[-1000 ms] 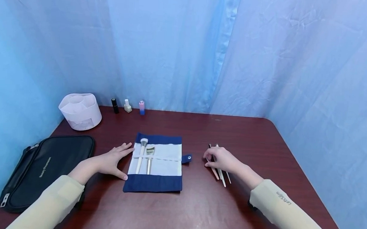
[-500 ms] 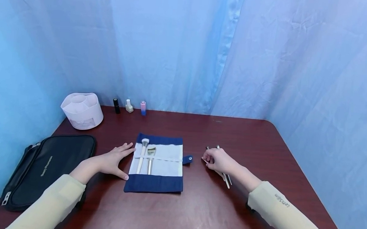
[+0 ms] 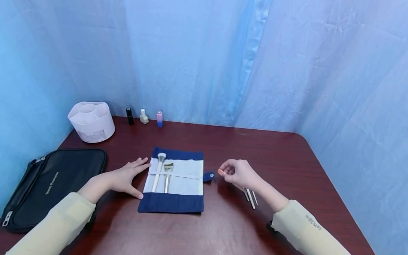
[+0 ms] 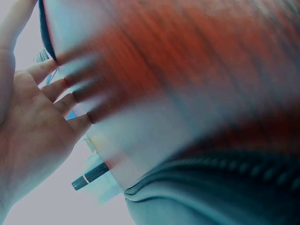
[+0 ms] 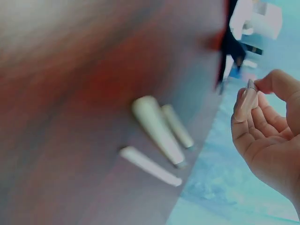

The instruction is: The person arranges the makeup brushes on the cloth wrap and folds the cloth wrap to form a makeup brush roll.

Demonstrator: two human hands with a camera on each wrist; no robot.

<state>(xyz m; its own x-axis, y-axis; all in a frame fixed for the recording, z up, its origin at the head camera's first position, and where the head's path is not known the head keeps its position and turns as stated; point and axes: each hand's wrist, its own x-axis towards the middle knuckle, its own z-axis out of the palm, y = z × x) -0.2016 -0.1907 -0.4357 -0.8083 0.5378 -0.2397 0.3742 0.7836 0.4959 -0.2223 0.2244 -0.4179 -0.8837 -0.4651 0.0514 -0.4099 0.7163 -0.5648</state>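
A navy brush roll [image 3: 171, 204] with a white lining lies unrolled on the table. Tucked in it are a fluffy white-handled makeup brush [image 3: 157, 174] and a flat makeup brush [image 3: 167, 177]. My left hand [image 3: 122, 179] rests, fingers spread, at the roll's left edge. To the right of the roll's snap strap [image 3: 208, 176], my right hand [image 3: 241, 174] pinches a makeup brush [image 5: 247, 104] with a pinkish handle and a silver collar; its bristles are mostly hidden. Beneath that hand lie three pale-handled brushes [image 5: 159, 131], partly covered in the head view.
A black zip case [image 3: 70, 179] lies at the left, under my left forearm. Along the back edge stand a white divided holder [image 3: 92, 129], a black tube [image 3: 129, 116], a nail polish bottle [image 3: 143, 117] and a pink-blue bottle [image 3: 159, 119]. Blue curtains surround the table.
My right hand has picked one brush out of the loose group and moved it left toward the roll's strap. The left hand has stayed at the roll's edge.
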